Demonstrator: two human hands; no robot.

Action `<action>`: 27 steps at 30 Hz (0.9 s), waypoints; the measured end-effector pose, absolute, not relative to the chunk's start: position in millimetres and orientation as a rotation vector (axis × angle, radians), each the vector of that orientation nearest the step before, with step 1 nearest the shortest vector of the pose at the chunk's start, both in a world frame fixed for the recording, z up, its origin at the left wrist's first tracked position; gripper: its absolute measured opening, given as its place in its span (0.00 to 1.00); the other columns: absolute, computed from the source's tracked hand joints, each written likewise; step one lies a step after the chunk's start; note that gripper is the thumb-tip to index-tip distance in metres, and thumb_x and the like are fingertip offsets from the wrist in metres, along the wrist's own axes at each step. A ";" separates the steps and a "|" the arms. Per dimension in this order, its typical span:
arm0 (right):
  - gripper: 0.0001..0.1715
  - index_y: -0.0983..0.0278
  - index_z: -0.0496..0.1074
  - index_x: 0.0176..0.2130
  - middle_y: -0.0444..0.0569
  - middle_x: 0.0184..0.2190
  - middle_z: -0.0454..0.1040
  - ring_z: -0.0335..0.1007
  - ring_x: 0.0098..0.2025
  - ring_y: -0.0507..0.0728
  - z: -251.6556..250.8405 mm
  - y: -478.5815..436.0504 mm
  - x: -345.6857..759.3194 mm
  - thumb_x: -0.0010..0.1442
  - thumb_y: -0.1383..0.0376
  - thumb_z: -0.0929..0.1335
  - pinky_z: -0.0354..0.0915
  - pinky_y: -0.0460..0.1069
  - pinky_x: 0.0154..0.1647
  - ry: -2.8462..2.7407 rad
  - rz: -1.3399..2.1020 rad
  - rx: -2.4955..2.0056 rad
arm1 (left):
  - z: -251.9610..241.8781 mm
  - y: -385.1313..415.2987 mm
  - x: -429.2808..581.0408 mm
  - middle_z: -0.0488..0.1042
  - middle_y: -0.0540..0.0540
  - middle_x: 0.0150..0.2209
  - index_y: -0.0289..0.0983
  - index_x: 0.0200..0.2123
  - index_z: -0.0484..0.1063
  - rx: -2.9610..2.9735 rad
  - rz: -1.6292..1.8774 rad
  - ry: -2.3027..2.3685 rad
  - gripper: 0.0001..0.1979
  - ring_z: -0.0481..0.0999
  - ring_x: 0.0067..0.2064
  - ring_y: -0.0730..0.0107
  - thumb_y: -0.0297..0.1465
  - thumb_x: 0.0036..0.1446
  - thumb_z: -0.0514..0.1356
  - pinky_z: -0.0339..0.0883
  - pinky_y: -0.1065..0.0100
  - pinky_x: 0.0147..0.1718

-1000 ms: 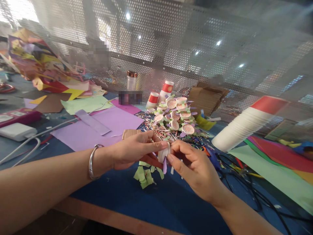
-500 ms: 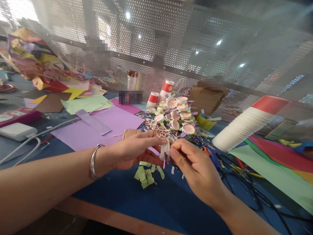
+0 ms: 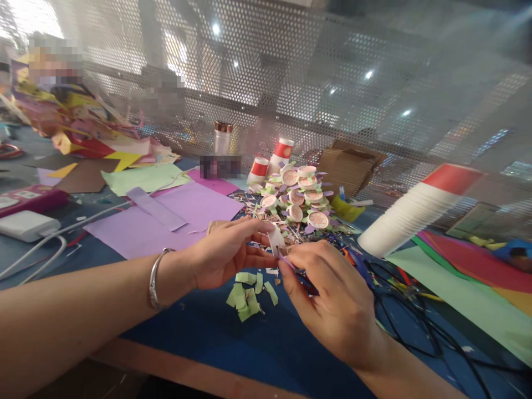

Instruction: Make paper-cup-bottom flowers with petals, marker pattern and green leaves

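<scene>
Between my hands, above the blue table, is a small white piece cut from a paper cup [image 3: 276, 238]. My left hand [image 3: 233, 249], with a silver bangle at the wrist, grips its left edge between thumb and fingers. A small purple paper strip [image 3: 286, 260] sits at its lower edge, pinched by the thumb and fingers of my right hand [image 3: 332, 296]. Green paper scraps [image 3: 246, 293] lie on the table just below. Behind my hands rises a heap of cut cup bottoms [image 3: 297, 197] with green and purple paper tabs.
A tall stack of paper cups [image 3: 419, 210] leans at the right, near coloured sheets [image 3: 465, 260] and black cables [image 3: 424, 321]. Purple paper [image 3: 166, 216] covers the left middle. A white adapter [image 3: 29, 224], bottle [image 3: 223, 138] and cardboard box [image 3: 351, 169] stand farther out.
My right hand has moved down and slightly left, bringing the purple strip to the white piece's lower edge. The white piece has tilted. My left hand stays nearly in place.
</scene>
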State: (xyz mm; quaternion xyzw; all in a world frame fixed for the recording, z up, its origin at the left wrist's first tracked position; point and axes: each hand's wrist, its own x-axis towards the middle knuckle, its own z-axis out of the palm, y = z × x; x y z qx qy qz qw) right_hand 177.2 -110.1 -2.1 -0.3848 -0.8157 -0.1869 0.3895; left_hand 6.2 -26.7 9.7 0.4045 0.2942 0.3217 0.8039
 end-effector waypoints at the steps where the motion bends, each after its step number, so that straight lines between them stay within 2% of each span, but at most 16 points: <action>1: 0.06 0.68 0.70 0.41 0.53 0.36 0.75 0.72 0.40 0.58 -1.6 -109.9 176.9 0.65 0.76 0.69 0.70 0.55 0.44 -2.073 -0.510 -0.979 | 9.9 -27.0 6.5 0.76 0.45 0.35 0.34 0.33 0.72 0.863 0.694 0.622 0.05 0.80 0.31 0.70 0.30 0.61 0.61 0.78 0.69 0.37; 10: 0.08 0.67 0.68 0.42 0.57 0.36 0.76 0.73 0.39 0.62 2.0 -111.7 178.2 0.64 0.76 0.70 0.71 0.58 0.43 -2.157 -0.737 -1.007 | 10.4 -31.5 7.0 0.75 0.47 0.35 0.34 0.32 0.71 0.842 0.761 0.552 0.03 0.77 0.32 0.71 0.26 0.59 0.61 0.76 0.67 0.39; 13: 0.08 0.67 0.69 0.44 0.55 0.37 0.76 0.72 0.40 0.61 1.4 -111.3 180.5 0.65 0.73 0.71 0.70 0.58 0.44 -2.164 -0.668 -1.006 | 9.9 -29.4 6.9 0.76 0.47 0.34 0.34 0.35 0.73 0.825 0.758 0.518 0.02 0.76 0.31 0.73 0.27 0.60 0.60 0.74 0.69 0.38; 16: 0.08 0.66 0.70 0.46 0.54 0.39 0.76 0.72 0.44 0.61 1.3 -111.7 184.1 0.67 0.66 0.71 0.69 0.57 0.48 -2.119 -0.489 -0.987 | 9.3 -23.8 5.6 0.75 0.46 0.28 0.33 0.34 0.73 0.862 0.703 0.471 0.09 0.76 0.30 0.72 0.30 0.63 0.56 0.73 0.70 0.38; 18: 0.07 0.66 0.70 0.46 0.53 0.40 0.75 0.72 0.45 0.59 1.2 -110.9 186.9 0.68 0.66 0.70 0.68 0.55 0.49 -2.050 -0.384 -0.994 | 9.3 -19.5 3.9 0.73 0.46 0.24 0.32 0.33 0.74 0.889 0.642 0.468 0.13 0.77 0.29 0.70 0.32 0.65 0.54 0.72 0.72 0.34; 20: 0.07 0.65 0.70 0.46 0.51 0.40 0.75 0.72 0.44 0.56 1.0 -108.4 189.5 0.68 0.68 0.70 0.68 0.53 0.48 -1.983 -0.350 -1.026 | 9.9 -16.3 2.2 0.74 0.44 0.25 0.32 0.34 0.75 0.890 0.589 0.489 0.14 0.78 0.28 0.69 0.33 0.65 0.53 0.69 0.74 0.28; 23: 0.13 0.65 0.70 0.50 0.51 0.43 0.74 0.72 0.42 0.55 0.7 -103.4 192.4 0.66 0.66 0.72 0.69 0.51 0.46 -1.954 -0.366 -1.076 | 11.1 -15.0 0.5 0.77 0.43 0.28 0.31 0.36 0.76 0.901 0.549 0.494 0.14 0.77 0.25 0.72 0.33 0.64 0.54 0.66 0.76 0.22; 27: 0.23 0.64 0.69 0.56 0.55 0.50 0.72 0.70 0.53 0.61 1.8 -101.3 193.4 0.65 0.61 0.74 0.68 0.57 0.54 -2.012 -0.367 -1.112 | 10.8 -16.2 0.8 0.76 0.42 0.25 0.29 0.34 0.76 0.933 0.496 0.467 0.15 0.75 0.23 0.74 0.33 0.64 0.54 0.67 0.77 0.22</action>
